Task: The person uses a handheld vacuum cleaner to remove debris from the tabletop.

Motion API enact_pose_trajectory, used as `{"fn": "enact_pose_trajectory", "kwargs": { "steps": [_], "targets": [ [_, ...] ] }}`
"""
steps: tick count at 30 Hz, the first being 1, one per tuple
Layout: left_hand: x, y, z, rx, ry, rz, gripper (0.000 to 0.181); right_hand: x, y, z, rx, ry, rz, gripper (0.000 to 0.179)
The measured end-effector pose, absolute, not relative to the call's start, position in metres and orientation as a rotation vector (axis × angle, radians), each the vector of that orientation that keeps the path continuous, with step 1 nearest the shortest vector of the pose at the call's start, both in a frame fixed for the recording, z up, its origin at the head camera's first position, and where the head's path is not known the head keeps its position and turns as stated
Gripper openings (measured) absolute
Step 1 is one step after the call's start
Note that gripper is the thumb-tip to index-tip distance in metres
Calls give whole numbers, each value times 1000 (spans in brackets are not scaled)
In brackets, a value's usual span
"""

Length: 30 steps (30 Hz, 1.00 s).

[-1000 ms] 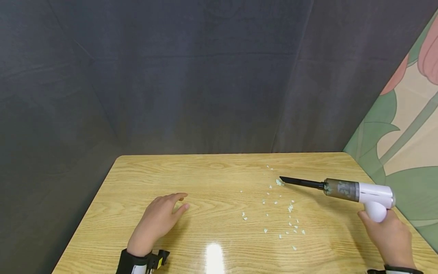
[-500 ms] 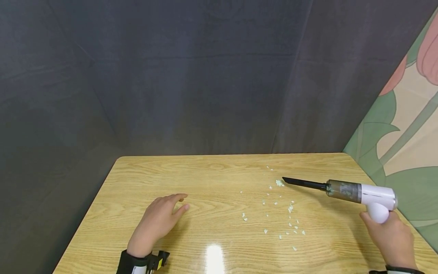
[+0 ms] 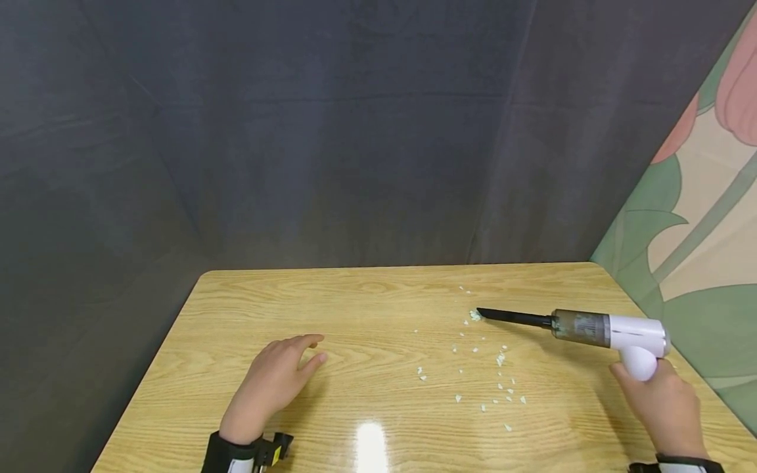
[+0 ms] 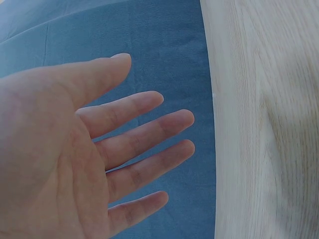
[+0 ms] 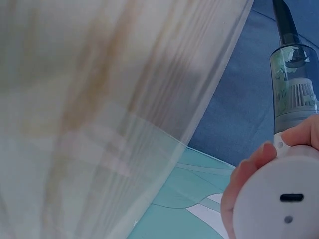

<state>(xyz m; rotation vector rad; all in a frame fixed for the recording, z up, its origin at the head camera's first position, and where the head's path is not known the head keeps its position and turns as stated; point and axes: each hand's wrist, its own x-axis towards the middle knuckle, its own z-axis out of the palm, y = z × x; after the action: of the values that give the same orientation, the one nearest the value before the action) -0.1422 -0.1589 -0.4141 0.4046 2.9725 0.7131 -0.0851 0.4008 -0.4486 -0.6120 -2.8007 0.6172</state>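
My right hand grips the handle of a white handheld vacuum cleaner. Its black crevice nozzle points left, the tip right at a small clump of pale green paper scraps. In the right wrist view, green scraps show inside the vacuum's clear dust cup, around a ribbed filter. Fingers wrap the handle there, its round base facing the camera. My left hand hovers over the left part of the table, holding nothing. The left wrist view shows its palm with the fingers spread and relaxed.
More pale scraps lie scattered over the right middle of the wooden table. A dark curtain hangs behind and to the left. Floral fabric borders the right side. Light glares off the front edge.
The right hand first drew the vacuum slightly right, then moved it back left, so the nozzle tip now overlaps the clump. The left hand has stayed still.
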Motion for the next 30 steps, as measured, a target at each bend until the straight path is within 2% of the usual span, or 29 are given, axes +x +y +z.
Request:
{"fn": "enact_pose_trajectory", "kwargs": {
  "steps": [18, 30],
  "targets": [
    [-144, -160, -413, 408, 2964, 709, 42, -75, 418, -450, -675, -2743, 581, 46],
    [-144, -162, -412, 407, 2977, 715, 40, -71, 426, -450, -776, -2790, 613, 55]
  ]
}}
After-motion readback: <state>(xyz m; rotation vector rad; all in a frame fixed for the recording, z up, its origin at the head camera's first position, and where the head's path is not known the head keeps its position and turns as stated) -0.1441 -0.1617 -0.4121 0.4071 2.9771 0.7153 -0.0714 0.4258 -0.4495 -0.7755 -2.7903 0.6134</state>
